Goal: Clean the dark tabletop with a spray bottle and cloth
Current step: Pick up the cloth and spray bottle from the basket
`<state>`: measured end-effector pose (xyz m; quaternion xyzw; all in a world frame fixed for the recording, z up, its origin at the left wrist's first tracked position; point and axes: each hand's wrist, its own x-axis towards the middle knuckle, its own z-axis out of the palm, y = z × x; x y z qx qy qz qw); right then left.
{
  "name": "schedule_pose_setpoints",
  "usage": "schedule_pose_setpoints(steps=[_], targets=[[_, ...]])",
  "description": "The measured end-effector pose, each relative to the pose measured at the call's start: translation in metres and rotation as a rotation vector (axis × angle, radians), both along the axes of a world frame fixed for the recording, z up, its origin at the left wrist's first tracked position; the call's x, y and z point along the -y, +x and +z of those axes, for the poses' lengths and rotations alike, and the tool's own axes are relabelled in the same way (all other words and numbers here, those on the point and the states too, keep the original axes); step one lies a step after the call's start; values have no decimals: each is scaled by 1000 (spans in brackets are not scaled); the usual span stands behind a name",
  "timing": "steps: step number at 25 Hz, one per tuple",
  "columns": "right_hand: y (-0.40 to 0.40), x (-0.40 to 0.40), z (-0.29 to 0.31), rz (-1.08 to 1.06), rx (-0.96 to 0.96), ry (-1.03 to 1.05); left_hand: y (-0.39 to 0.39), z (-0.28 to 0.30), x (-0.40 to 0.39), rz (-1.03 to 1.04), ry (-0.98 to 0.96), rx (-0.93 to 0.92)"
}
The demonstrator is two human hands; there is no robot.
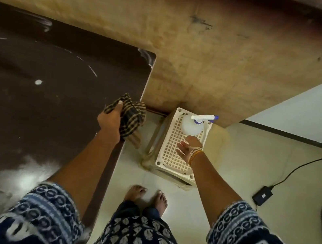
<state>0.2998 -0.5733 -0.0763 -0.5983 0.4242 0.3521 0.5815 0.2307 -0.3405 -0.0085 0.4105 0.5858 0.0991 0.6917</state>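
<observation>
Broadly, the dark tabletop point(30, 110) fills the left of the view, glossy and streaked with pale smears and one white blob, so much of it looks yet to be wiped. Beside its right edge, on the floor, stands a white lattice-topped plastic stool point(178, 163), and on the far end of that stool sits the spray bottle point(192, 125), a translucent rounded body with a white trigger head tipped in blue. At the table's right edge the left hand point(111, 122) is closed around a bunched brown-and-tan checked cloth point(131, 114), part of which hangs past the edge. The right hand point(188, 147) hovers over the stool just short of the bottle, fingers spread and holding nothing. The bottle should be light and rigid, though its smooth round body may be slick if wet; the narrow neck under the trigger head looks the surest place to take it, leaving a finger free for the trigger. The cloth is soft and limp, and a gathered fistful suits it, opened flatter for wiping.
</observation>
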Motion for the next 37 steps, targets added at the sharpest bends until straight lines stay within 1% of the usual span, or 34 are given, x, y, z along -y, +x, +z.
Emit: schedule_pose_setpoints(steps=[2,4,6,9,12,14,15,18,20,22,25,26,29,32,34,37], targets=[[15,6,-16,92,80,-108,4,-10,-1,3,38,-35],[32,2,-28,159,245,-199,5,-16,-4,4,57,-61],[47,-5,-38,244,351,-300,4,-17,-7,-5,43,-76],[60,-11,-51,349,345,-448,2,-17,-7,-38,58,-111],[60,-12,-55,303,338,-520,3,-16,-6,-53,95,-129],[59,-7,-58,272,389,-495,3,-16,-3,-56,117,-139],[56,-4,-58,292,409,-465,3,-15,-2,-61,119,-144],[40,5,-57,353,419,-315,2,-11,-4,-71,95,-138],[28,11,-48,333,403,-219,1,-8,-6,-80,62,-103],[13,17,-42,224,385,-127,1,-8,-7,-93,60,-93],[-10,20,-31,-74,345,-35,0,-10,-4,-96,115,-94],[-15,22,-31,-103,350,-5,1,-11,-3,-94,140,-98],[-32,30,-27,12,335,65,2,-11,4,-98,207,-125],[-44,40,-20,116,351,112,2,-10,6,-103,217,-107],[-56,42,-13,127,359,121,0,-10,3,-115,190,-85],[-78,40,-3,129,376,76,-1,-9,-7,-150,44,-14]])
